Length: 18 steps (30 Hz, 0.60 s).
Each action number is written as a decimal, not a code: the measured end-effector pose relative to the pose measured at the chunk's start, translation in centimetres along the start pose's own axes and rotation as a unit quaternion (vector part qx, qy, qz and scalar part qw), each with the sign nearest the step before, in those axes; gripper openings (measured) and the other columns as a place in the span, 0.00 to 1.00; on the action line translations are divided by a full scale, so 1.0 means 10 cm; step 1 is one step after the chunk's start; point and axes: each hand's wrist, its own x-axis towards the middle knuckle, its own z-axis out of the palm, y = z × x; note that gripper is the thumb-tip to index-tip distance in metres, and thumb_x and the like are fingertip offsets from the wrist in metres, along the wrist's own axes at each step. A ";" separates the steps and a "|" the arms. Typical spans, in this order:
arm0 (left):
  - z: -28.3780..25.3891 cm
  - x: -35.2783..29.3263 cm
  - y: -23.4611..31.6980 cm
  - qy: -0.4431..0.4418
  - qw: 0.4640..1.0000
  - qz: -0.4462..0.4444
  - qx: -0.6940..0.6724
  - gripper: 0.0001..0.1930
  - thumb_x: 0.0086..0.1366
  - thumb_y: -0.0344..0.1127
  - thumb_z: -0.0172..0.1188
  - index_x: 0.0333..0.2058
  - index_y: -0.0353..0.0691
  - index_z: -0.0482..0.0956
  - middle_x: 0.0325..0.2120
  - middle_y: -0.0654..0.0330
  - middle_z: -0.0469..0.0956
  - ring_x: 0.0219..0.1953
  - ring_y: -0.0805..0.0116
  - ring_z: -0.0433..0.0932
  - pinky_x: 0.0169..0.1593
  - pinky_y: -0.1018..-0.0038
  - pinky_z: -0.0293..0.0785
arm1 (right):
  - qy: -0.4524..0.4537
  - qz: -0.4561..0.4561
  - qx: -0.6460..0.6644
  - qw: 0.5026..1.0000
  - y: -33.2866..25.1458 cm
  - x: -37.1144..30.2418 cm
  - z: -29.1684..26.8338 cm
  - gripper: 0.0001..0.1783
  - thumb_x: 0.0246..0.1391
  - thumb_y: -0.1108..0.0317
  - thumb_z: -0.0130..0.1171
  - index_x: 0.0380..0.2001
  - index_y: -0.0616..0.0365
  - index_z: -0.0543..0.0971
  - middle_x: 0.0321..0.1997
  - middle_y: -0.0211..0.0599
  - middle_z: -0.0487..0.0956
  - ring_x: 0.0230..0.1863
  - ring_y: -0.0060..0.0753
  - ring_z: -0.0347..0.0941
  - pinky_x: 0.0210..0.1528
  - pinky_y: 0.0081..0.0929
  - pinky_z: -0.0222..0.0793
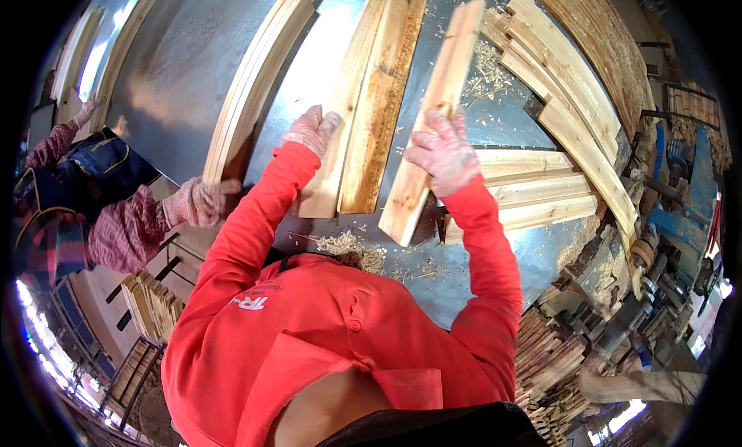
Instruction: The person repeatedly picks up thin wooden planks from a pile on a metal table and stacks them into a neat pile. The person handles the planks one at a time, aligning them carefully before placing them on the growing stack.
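My left hand (313,130), in what looks like a thin pale glove, grips the left edge of a pale wooden board (346,115). Against that board's right side lies another wooden board (375,146) with a rough brown face, the two running away from me on the metal table. My right hand (444,149), gloved alike, is closed around a separate wooden board (460,49), thumb and fingers across its width. This board lies slightly tilted to the right, with a gap between it and the pair. Its near end points toward my body.
The grey metal table (182,68) carries wood shavings (352,250). Several boards (533,188) lie right of my right hand, and more boards (564,68) beyond. At left, a co-worker's gloved hand (197,202) holds a board stack (255,84). Blue machinery (684,223) stands far right.
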 end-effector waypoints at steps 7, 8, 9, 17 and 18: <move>-0.78 -0.11 0.51 0.044 0.987 0.030 0.151 0.25 0.68 0.56 0.52 0.49 0.40 0.77 0.41 0.42 0.81 0.45 0.43 0.79 0.50 0.58 0.73 | -0.084 -0.203 -0.377 0.900 -1.01 0.38 -0.45 0.14 0.51 0.68 0.56 0.43 0.46 0.78 0.51 0.32 0.77 0.58 0.43 0.70 0.62 0.50 0.63; -0.76 -0.10 0.52 0.033 0.996 0.033 0.075 0.25 0.68 0.57 0.52 0.48 0.40 0.78 0.41 0.43 0.81 0.46 0.46 0.80 0.51 0.59 0.72 | -0.065 -0.248 -0.383 0.888 -1.17 0.55 -0.27 0.14 0.50 0.69 0.56 0.43 0.47 0.79 0.50 0.32 0.77 0.57 0.43 0.71 0.61 0.49 0.64; -0.70 -0.03 0.51 -0.011 1.000 0.027 -0.008 0.24 0.69 0.55 0.52 0.50 0.41 0.79 0.41 0.51 0.82 0.45 0.56 0.79 0.51 0.62 0.73 | -0.037 -0.285 -0.379 0.879 -1.30 0.70 -0.05 0.14 0.50 0.70 0.56 0.42 0.48 0.79 0.50 0.32 0.77 0.56 0.43 0.71 0.60 0.47 0.66; 0.02 0.23 0.08 -0.162 0.978 -0.080 -0.099 0.30 0.61 0.56 0.64 0.58 0.47 0.77 0.45 0.54 0.81 0.42 0.61 0.79 0.42 0.64 0.79 | 0.471 0.232 0.045 0.850 -1.25 0.57 1.06 0.47 0.53 0.38 0.60 0.68 0.56 0.61 0.72 0.56 0.57 0.73 0.58 0.52 0.75 0.46 0.49; -0.08 0.26 0.09 -0.180 0.970 -0.090 -0.133 0.32 0.59 0.56 0.66 0.58 0.48 0.77 0.46 0.53 0.81 0.43 0.59 0.80 0.39 0.62 0.80 | 0.375 0.263 -0.049 0.888 -1.22 0.46 1.14 0.51 0.52 0.34 0.59 0.70 0.55 0.58 0.74 0.57 0.54 0.74 0.59 0.49 0.76 0.46 0.44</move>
